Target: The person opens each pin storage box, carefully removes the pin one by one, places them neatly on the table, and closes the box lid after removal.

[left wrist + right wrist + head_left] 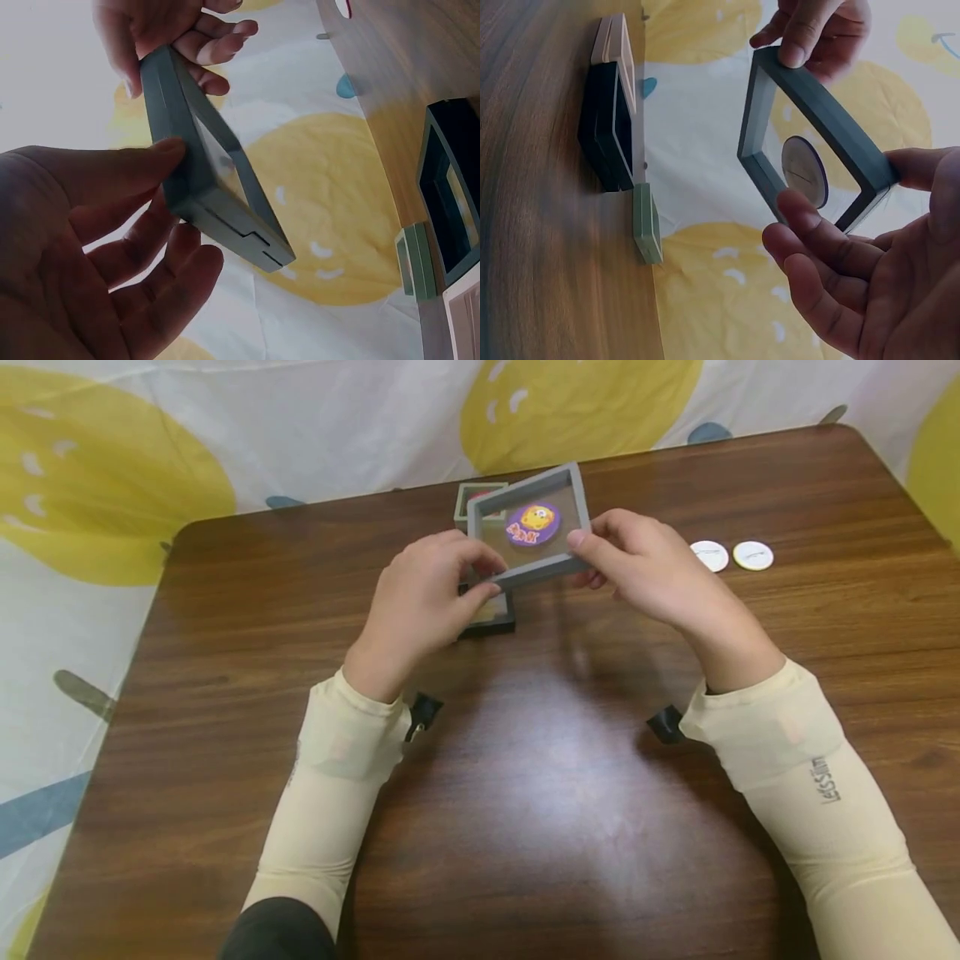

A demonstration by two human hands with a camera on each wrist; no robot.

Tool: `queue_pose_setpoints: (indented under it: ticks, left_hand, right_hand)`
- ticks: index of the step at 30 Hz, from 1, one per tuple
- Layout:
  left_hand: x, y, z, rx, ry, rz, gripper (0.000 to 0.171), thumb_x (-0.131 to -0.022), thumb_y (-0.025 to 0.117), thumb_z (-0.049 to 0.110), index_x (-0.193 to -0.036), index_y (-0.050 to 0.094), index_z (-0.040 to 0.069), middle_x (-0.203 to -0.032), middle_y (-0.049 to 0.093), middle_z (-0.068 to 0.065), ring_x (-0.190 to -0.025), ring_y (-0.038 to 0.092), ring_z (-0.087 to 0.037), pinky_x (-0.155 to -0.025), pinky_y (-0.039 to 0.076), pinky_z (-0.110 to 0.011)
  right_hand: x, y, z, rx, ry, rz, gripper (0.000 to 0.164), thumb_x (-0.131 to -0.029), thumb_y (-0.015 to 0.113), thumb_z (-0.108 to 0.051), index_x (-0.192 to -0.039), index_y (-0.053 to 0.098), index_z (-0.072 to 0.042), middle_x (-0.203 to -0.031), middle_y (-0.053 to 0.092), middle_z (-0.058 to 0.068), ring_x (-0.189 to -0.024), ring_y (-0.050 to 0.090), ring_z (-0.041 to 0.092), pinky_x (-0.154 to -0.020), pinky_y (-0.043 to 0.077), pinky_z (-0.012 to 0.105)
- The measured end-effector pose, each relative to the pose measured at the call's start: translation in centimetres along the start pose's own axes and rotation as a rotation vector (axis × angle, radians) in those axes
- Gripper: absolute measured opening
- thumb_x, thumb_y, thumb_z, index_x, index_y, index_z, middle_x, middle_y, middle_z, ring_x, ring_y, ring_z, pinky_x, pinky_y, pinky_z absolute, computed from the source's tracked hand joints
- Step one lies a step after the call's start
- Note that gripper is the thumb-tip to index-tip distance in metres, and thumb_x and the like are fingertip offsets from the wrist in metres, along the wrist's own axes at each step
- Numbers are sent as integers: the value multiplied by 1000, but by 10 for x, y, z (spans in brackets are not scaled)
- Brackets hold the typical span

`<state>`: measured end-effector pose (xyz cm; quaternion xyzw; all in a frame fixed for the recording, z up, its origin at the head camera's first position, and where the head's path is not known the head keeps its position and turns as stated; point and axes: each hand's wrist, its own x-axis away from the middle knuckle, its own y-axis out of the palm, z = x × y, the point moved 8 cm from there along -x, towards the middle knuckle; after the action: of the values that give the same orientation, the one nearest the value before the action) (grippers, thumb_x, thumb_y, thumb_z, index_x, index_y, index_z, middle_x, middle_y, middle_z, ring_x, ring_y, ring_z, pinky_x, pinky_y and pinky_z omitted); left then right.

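A grey square display frame [540, 571] with a clear window is held up, tilted, above the far half of the table. Inside it sits a round purple badge [534, 523] with a yellow cartoon figure; the right wrist view shows the badge's back [804, 172]. My left hand [423, 589] pinches the frame's near left corner, thumb on the outer edge and fingers curled beneath, as the left wrist view shows. My right hand [652, 564] grips the opposite side, its thumb on the rim and its fingers behind.
On the table [525, 793], a black frame [491, 626] lies partly hidden under my left hand. A small green frame [480, 487] stands near the back edge; a pink frame [607, 37] shows beside the black one. Two white round badges [753, 556] lie pin side up at right.
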<state>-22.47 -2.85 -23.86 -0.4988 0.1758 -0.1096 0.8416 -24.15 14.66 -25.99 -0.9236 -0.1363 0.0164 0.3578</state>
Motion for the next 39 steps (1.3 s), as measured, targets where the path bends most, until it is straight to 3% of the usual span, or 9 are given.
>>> queue_pose_setpoints:
  ticks: [8, 16, 21, 25, 29, 36, 39]
  left_hand:
    - [-2, 9, 2, -35, 4, -47, 15, -80, 74, 18, -94, 73, 16, -86, 64, 0, -78, 58, -18, -66, 47, -38]
    - [-3, 12, 3, -63, 21, -60, 15, -78, 75, 18, -93, 72, 17, -91, 64, -1, -79, 57, -18, -67, 48, -38]
    - [-4, 20, 2, -67, 20, -103, 15, -77, 76, 21, -90, 69, 17, -81, 65, -1, -70, 55, -18, -60, 44, -37]
    - [-4, 29, 7, -83, 63, -159, 18, -77, 77, 24, -89, 66, 16, -80, 66, -1, -67, 55, -18, -57, 44, -38]
    - [-4, 36, 12, -102, 109, -202, 21, -77, 78, 27, -89, 65, 15, -85, 68, 0, -71, 57, -17, -60, 47, -40]
    - [-2, 37, 17, -131, 162, -189, 23, -78, 78, 27, -91, 64, 14, -88, 66, 1, -75, 57, -16, -63, 50, -41]
    - [-3, 38, 18, -73, 182, -186, 28, -79, 77, 29, -98, 63, 13, -93, 66, 0, -77, 58, -16, -66, 51, -38]
  right_hand:
    - [3, 1, -3, -81, -5, 15, 49, -96, 45, -48, -118, 51, -5, -94, 68, 14, -81, 60, 17, -65, 49, 25]
    - [3, 4, -7, -151, -21, 15, 44, -95, 50, -43, -115, 48, -4, -89, 68, 11, -74, 62, 13, -63, 49, 26]
    - [5, 10, -13, -292, -87, -46, 32, -98, 49, -33, -107, 50, -2, -81, 67, 8, -74, 64, 17, -63, 49, 27]
    - [6, 15, -18, -368, -164, -97, 28, -101, 42, -26, -98, 53, 0, -79, 64, 10, -74, 64, 19, -62, 51, 27]
    - [6, 17, -19, -398, -178, -119, 26, -102, 42, -21, -94, 53, 0, -77, 63, 9, -72, 63, 19, -61, 51, 26]
    - [7, 17, -22, -475, -221, -146, 23, -100, 45, -16, -87, 54, -1, -72, 64, 6, -68, 63, 20, -58, 52, 24]
    - [7, 17, -23, -509, -243, -165, 21, -99, 45, -13, -85, 54, -1, -69, 64, 4, -65, 62, 19, -57, 51, 24]
